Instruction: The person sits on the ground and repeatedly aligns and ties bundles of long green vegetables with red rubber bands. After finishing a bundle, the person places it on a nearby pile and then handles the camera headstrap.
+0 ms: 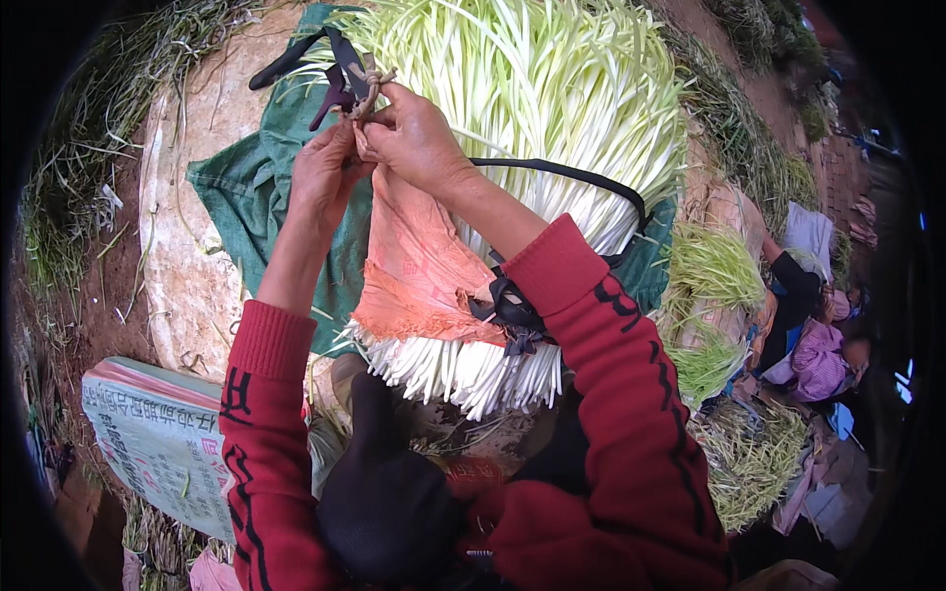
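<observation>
Both hands up at the top of the bundle, closed tight: left hand pinching one side of a thin tan cord knot, right hand curled over the other side, fingers gripping the twine just where it meets the peach-orange cloth strip. No open palm on either side; both pinched narrow on the cord.

Nearest, red sleeves with black lettering coming up from the lower edge, a dark knee or cap below them (hard to say which at this angle). Just beyond, the cut white stem ends of the chive bundle, packed dense and level. Across its waist, the orange cloth and a black strap with a tied black knot. Farther up, pale yellow-green leaves fanning wide over a green cloth spread on a pale stone slab.

Judged by bulk: heavy as a whole, yet soft, bendy and easily bruised stalk by stalk; likely slippery if loose. Best taken by the cloth band and strap at the middle, never by the leaf tips.

Left, a printed sack. Far right, smaller bundles and another person crouched.
</observation>
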{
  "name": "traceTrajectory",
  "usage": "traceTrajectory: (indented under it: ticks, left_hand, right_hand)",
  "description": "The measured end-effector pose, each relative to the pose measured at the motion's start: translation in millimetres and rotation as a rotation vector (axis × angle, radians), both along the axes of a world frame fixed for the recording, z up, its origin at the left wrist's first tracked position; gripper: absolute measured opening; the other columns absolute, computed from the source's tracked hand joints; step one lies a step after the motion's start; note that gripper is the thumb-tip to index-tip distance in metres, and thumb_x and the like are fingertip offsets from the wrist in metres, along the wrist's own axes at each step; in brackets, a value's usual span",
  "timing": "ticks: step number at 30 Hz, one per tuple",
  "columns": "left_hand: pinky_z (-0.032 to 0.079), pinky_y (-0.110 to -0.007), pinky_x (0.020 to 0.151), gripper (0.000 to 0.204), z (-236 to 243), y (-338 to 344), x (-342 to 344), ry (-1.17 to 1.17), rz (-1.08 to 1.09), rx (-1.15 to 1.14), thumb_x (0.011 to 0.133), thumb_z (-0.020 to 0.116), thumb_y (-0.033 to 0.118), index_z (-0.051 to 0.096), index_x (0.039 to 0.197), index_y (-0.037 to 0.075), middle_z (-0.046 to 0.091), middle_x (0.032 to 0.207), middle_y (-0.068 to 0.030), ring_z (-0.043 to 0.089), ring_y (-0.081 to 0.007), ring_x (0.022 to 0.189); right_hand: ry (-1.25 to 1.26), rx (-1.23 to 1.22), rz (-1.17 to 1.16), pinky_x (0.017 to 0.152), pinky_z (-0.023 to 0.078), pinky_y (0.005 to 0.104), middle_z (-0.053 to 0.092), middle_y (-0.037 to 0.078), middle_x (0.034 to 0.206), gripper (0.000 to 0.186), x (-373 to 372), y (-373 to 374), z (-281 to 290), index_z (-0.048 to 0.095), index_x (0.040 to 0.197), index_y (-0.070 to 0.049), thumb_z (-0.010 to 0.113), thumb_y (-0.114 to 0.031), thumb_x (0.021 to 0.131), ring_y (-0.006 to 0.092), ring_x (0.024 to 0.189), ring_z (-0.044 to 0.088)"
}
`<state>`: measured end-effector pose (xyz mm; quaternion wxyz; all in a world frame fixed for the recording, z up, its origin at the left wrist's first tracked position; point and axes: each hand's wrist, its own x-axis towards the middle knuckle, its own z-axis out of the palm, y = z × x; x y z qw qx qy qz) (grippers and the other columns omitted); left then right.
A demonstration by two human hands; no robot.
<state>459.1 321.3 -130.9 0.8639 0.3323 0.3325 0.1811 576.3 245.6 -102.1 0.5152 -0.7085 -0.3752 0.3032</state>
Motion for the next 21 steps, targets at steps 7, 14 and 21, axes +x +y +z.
traceTrajectory:
  ticks: [7, 14, 21]
  left_hand:
    - [0.056, -0.026, 0.061, 0.012, 19, 10, -25, 0.202, 0.015, 0.049, 0.092, 0.058, 0.015, 0.065, 0.098, 0.008, 0.065, 0.082, -0.0005, 0.064, -0.0105, 0.072]
    - [0.053, -0.025, 0.062, 0.009, 30, 8, -16, 0.307, 0.133, 0.213, 0.09, 0.058, 0.011, 0.062, 0.098, 0.011, 0.065, 0.089, 0.0006, 0.062, -0.009, 0.078]
    - [0.048, -0.026, 0.059, 0.017, 40, 20, 9, 0.642, 0.356, 0.854, 0.085, 0.063, 0.009, 0.064, 0.102, 0.007, 0.072, 0.083, -0.0074, 0.066, -0.0118, 0.069]
  right_hand:
    - [0.03, -0.174, 0.173, 0.077, 0.05, 0.0447, 0.067, 0.02, 0.086, 0.033, -13, 9, 3, 0.057, 0.109, -0.002, 0.056, -0.018, 0.079, 0.0386, 0.083, 0.065]
    - [-0.686, 0.042, 0.082, 0.067, 0.055, 0.0448, 0.064, 0.015, 0.082, 0.038, -29, 3, 35, 0.053, 0.12, -0.003, 0.06, -0.02, 0.087, 0.0337, 0.072, 0.067]
    - [-1.15, -0.156, 0.187, 0.056, 0.043, 0.0302, 0.058, 0.006, 0.079, 0.032, 15, -116, 121, 0.061, 0.115, -0.009, 0.059, -0.011, 0.083, 0.0188, 0.061, 0.061]
